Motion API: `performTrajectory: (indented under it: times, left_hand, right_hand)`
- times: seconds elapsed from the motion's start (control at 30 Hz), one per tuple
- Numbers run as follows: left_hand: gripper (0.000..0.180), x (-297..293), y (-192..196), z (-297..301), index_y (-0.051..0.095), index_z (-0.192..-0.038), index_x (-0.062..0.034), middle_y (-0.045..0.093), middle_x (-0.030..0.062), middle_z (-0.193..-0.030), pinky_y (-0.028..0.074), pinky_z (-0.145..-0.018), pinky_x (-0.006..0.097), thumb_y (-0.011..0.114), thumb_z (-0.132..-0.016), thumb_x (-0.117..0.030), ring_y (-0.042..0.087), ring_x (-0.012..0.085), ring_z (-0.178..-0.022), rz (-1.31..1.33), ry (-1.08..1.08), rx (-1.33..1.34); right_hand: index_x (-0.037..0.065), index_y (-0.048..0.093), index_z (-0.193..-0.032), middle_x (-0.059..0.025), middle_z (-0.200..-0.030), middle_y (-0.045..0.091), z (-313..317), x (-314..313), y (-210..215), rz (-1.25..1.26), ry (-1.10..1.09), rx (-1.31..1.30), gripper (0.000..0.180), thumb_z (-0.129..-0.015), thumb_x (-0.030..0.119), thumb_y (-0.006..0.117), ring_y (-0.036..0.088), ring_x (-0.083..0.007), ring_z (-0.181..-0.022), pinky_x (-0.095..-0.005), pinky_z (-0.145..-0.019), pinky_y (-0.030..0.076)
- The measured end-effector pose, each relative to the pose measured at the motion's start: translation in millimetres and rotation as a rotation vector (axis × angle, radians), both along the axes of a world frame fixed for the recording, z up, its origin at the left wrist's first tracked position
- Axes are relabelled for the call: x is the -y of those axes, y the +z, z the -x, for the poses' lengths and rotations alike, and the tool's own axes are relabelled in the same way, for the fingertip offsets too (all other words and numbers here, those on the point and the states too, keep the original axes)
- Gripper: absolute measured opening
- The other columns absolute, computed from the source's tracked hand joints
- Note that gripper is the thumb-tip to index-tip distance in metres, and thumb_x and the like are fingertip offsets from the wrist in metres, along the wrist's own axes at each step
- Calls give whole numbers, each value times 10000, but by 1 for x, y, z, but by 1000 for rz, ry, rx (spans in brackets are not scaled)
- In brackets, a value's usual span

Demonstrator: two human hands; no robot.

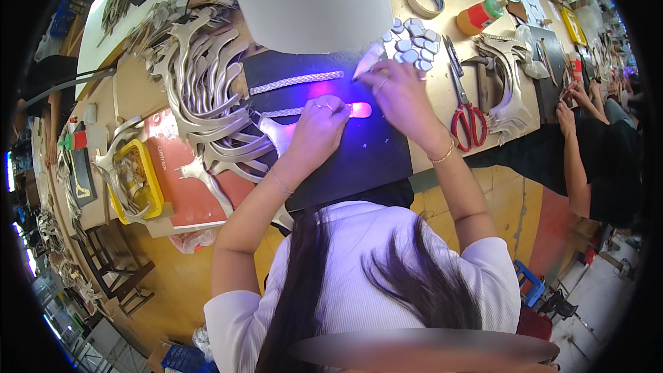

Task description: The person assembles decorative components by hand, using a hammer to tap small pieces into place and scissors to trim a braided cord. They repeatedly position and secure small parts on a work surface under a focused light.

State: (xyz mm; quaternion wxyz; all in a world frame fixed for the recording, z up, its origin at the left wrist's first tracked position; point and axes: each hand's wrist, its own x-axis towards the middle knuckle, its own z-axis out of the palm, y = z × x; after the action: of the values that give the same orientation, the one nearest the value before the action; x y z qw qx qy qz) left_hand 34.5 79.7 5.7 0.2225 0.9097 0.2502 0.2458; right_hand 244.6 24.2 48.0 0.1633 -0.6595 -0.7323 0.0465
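Note:
My left hand point(320, 128) is closed on a silver strap piece, pressing it against the black work mat point(376, 155). The strap's rounded end point(360, 110) sticks out to the right of my fingers and glows pink under purple light. A braided silver strip point(297, 82) lies just beyond, apart from the hand. My right hand point(404, 97) is over the mat's right side, its fingers bent together and slightly blurred. Next to its fingertips is a pale pointed piece point(370, 59); whether the fingers grip it or something smaller is hidden.
A white lamp housing point(311, 3) overhangs the mat. Many silver straps point(217, 90) are heaped left. Small blue-grey pads point(416, 45), a tape roll point(425, 1), red-handled scissors point(468, 124) and a green-capped bottle point(479, 16) lie right. A yellow basket point(153, 190) stands far left; people work nearby.

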Motion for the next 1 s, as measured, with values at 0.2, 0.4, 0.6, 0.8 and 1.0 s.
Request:
performTrajectory:
  times: [0.2,0.4,0.6,0.8,1.0]
  left_hand:
    - [130,2,-2,1,702,-968,-6,647,98,-964,478,-880,407,676,-879,-98,620,274,-962,-30,-2,80]
    - [118,3,-3,1,695,-938,-5,653,94,-959,482,-883,404,691,-866,-98,620,273,-961,-60,13,118]
    - [119,2,-5,1,712,-933,-15,662,95,-983,487,-899,409,713,-853,-104,620,278,-981,-67,6,89]
    - [147,3,-6,3,741,-950,-22,675,89,-1021,498,-919,410,756,-833,-109,627,284,-1014,-52,29,52]
    - [153,4,-8,3,739,-956,-22,670,90,-1015,500,-902,406,756,-833,-111,626,286,-999,-27,35,49]
  right_hand:
    - [96,605,-1265,-156,-1121,592,-6,-6,-24,127,-366,-141,325,-966,221,620,683,-357,-828,-438,-710,567]
    - [91,621,-1263,-124,-930,653,1,22,21,-156,-299,-296,277,-1003,169,563,673,-355,-744,-440,-651,550]
    - [93,607,-1307,-145,-906,677,25,39,43,102,-181,-116,330,-983,124,551,683,-334,-715,-433,-628,553]
    - [130,584,-1341,-141,-838,662,23,35,36,151,-131,-82,365,-980,164,543,681,-345,-684,-452,-598,552]
    - [152,583,-1366,-149,-817,660,31,34,42,357,-162,-52,382,-986,183,569,672,-348,-671,-443,-582,541]
